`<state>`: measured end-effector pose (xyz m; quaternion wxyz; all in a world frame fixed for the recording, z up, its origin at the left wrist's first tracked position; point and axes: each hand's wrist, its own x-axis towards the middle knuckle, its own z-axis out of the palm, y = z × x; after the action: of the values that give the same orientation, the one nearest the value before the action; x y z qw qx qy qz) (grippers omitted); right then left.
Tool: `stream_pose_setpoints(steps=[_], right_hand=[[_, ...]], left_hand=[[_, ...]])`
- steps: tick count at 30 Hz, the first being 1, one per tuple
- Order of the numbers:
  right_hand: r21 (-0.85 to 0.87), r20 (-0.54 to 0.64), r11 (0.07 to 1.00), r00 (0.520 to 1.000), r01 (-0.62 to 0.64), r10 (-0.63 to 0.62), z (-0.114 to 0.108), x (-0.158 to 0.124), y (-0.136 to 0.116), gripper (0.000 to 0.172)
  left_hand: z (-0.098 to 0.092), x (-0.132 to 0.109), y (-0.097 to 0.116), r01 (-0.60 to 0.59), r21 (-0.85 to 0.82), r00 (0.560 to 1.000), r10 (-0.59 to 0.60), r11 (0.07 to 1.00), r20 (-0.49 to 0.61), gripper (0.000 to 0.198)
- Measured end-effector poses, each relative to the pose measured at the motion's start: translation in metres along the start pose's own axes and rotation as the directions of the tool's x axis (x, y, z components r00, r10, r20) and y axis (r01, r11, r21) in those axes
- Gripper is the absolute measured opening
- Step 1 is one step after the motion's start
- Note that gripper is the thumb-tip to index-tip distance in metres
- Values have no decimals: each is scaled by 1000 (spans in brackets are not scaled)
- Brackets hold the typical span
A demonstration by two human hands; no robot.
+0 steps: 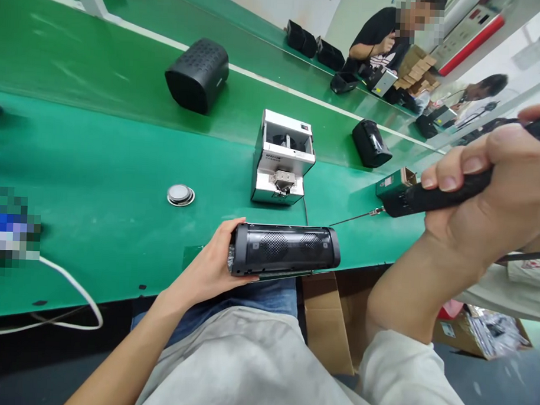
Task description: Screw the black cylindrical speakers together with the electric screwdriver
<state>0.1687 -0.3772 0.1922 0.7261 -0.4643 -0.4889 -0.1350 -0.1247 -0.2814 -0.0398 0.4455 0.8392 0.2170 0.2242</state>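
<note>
The black cylindrical speaker (pixel 283 251) lies crosswise at the near edge of the green table (pixel 120 179), held in your left hand (pixel 206 262). That grip is clamped around the speaker's left end, with your fingers over the top and your thumb along the underside, and your forearm rises from beside your lap. Your right hand (pixel 483 198) is raised off to the right, its grip closed firmly around the black electric screwdriver (pixel 412 198), which points left and slightly down. Its thin bit (pixel 355 217) reaches toward the speaker's right end (you can't tell from this angle whether the tip touches). Beyond the speaker stands a white-and-silver screw feeder (pixel 283 158), with a round metal dish (pixel 180 194) to its left. Farther off, a black speaker housing (pixel 197 75) and a second black housing (pixel 372 144) rest on the green surface, and a co-worker (pixel 377 44) in a black shirt sits at the far side.
</note>
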Motion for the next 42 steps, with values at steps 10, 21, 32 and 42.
stream_pose_setpoints(steps=[10, 21, 32, 42], right_hand=[[26, 6, 997, 997, -72, 72, -5, -8, 9, 19], [105, 83, 980, 984, -166, 158, -14, -48, 41, 21], [125, 58, 974, 981, -190, 184, -12, -54, 37, 21], [62, 107, 978, 975, -201, 194, -10, -24, 24, 20]], left_hand=[[-1, 0, 3, 38, 6, 999, -38, 999, 8, 107], [-2, -1, 3, 82, 40, 997, -82, 996, 0, 102], [-5, 0, 7, 104, 26, 994, -105, 994, 25, 105], [0, 0, 6, 20, 0, 1000, -20, 1000, 6, 113]])
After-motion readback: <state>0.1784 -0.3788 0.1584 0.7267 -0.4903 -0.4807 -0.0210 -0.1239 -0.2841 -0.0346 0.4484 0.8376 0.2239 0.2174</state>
